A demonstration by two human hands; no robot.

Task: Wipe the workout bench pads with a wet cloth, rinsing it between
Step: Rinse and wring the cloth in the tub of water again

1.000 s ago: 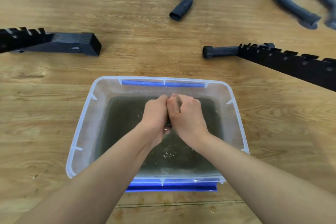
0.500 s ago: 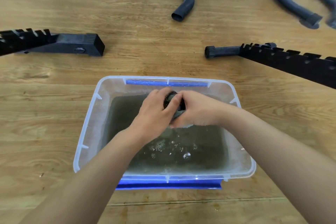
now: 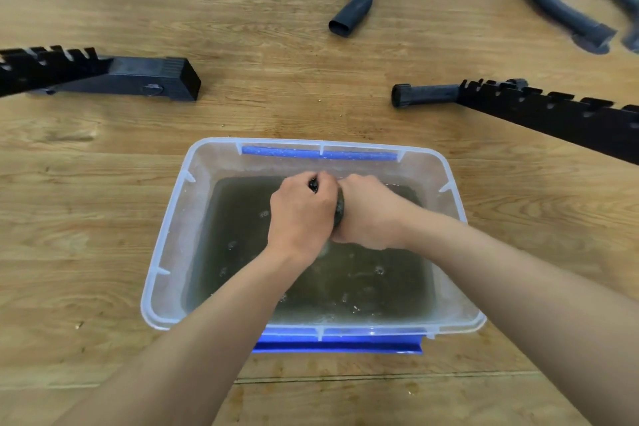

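Wooden floor (image 3: 103,252), seen from above. Scattered on it: two black notched frame rails, one at left (image 3: 100,78), one at right (image 3: 553,114); grey tube pieces at the far edge, roughly three, the nearest an angled tube (image 3: 352,7) with an open end. No bench pads in view.

Centre: one clear plastic tub (image 3: 166,252) with blue handles, holding murky water (image 3: 242,235).

Above the water, toward the tub's far side: two bare hands pressed together. Left hand (image 3: 301,214) and right hand (image 3: 370,211) both clenched tight around one dark wet cloth (image 3: 339,206), only a sliver showing between them. Cloth's long axis apparently running left to right through both fists, equally near each. Likely a wringing twist, hands turning opposite ways.
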